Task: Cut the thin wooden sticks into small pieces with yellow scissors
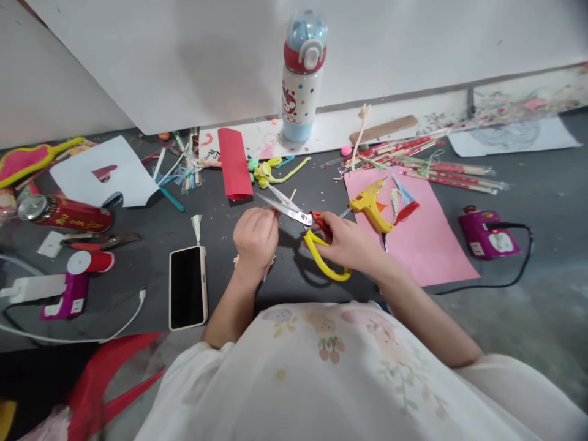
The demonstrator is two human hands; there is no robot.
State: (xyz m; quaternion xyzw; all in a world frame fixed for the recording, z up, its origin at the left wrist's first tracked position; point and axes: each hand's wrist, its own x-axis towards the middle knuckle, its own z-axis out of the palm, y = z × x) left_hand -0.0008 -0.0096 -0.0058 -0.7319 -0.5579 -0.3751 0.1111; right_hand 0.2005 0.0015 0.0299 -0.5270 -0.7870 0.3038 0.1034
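Head view: you're gripping the scissors (298, 214) in your right hand (346, 242). Its fingers are hooking thru the yellow loops and wrapping round them. The blades are gaping, tips aiming to 10 o'clock. Your left hand (256, 236) is sitting just at 9 o'clock of the pivot, knuckles up, fingers curling tight together. Whatever they're pinching is hiding under the hand, so I can't tell what it is. Both hands are hovering mid-frame over the dark table (542, 184).

Round them:
- A smartphone (187, 286) is lying screen-up at 7 o'clock of the left hand.
- A yellow glue gun (371, 205) is resting on the pink paper sheet (427, 245), at 1 o'clock of the right hand.
- A red folded paper (234, 162) is lying at 11 o'clock, beyond the blade tips.
- A kids' water bottle (301, 79) is standing at 12 o'clock by the wall.

My read: the blades are running v. close to your left fingers. Tuck the fingertips back, feed the piece toward the pivot rather than the tips, and close slow & square.
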